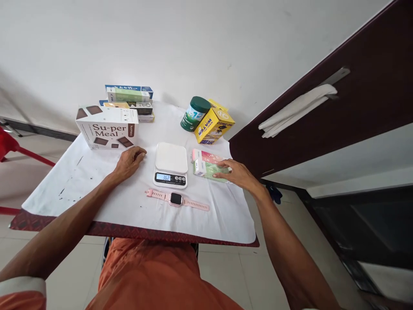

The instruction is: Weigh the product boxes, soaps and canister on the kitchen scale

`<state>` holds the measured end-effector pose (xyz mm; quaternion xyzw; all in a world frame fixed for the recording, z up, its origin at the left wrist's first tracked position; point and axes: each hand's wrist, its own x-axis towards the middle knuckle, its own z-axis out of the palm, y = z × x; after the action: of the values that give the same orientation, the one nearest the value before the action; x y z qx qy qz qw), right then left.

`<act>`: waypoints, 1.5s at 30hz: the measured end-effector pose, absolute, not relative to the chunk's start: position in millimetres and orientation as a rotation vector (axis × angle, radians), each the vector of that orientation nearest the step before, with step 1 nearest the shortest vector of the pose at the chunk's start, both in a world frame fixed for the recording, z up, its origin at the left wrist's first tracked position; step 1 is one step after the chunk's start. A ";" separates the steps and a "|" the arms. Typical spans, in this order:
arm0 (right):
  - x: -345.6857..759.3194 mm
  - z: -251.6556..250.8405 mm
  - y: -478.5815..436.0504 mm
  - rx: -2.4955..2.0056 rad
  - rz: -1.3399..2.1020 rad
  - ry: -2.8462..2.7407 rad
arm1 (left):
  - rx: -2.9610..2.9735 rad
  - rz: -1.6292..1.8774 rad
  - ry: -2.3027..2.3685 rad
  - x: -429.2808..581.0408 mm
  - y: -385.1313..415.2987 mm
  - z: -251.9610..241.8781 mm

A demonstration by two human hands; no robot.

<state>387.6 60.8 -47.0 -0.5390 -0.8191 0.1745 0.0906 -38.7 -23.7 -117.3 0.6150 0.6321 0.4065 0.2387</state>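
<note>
My right hand (238, 173) grips a small green carton (208, 168), thumb at its near side and fingers at its far side. Behind that carton, touching it, lies a pink carton (206, 156). A white digital scale (171, 157) stands between my hands with a bare platform; its lit display seems to read 362. On the cloth, my left hand (129, 163) rests with curled fingers and nothing visible in them, left of the scale and just in front of a white "Su-per Meal" box (111, 135). Nearer me, a pink-strapped watch (176, 199) lies stretched out.
Several flat cartons (129, 94) are stacked at the back left. A green lidded canister (195, 113) and yellow boxes (214, 125) stand at the back right by the wall. A white towel (298, 110) hangs from a door handle. A red chair (9, 146) is at left.
</note>
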 end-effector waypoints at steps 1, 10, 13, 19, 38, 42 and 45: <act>388.2 -54.2 55.3 -1.617 0.439 -2.451 | 1.680 1.106 1.740 -38.6 -24.0 -116.7; 388.4 -87.0 32.2 -1.545 -0.057 -2.565 | 1.656 1.101 1.734 -37.5 -23.1 -115.3; 394.9 -84.3 30.0 -1.554 -0.015 -2.549 | 1.671 1.099 1.725 -38.1 -22.4 -115.9; 404.2 -85.4 31.4 -1.676 0.290 -2.414 | 1.695 1.106 1.736 -38.8 -22.3 -118.2; 253.2 -54.6 46.2 -1.122 0.390 -2.390 | 1.669 1.158 1.701 -38.0 -23.5 -120.7; 236.9 -67.7 50.1 -1.104 0.373 -2.458 | 1.654 1.187 1.675 -38.4 -22.4 -121.6; 240.6 -67.4 48.9 -1.098 0.391 -2.459 | 1.661 1.177 1.679 -38.6 -21.7 -122.4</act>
<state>240.6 48.9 -67.4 -0.3947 -0.8837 0.1407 0.2084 -38.6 -21.7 -122.4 0.6096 0.6164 0.4320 0.2486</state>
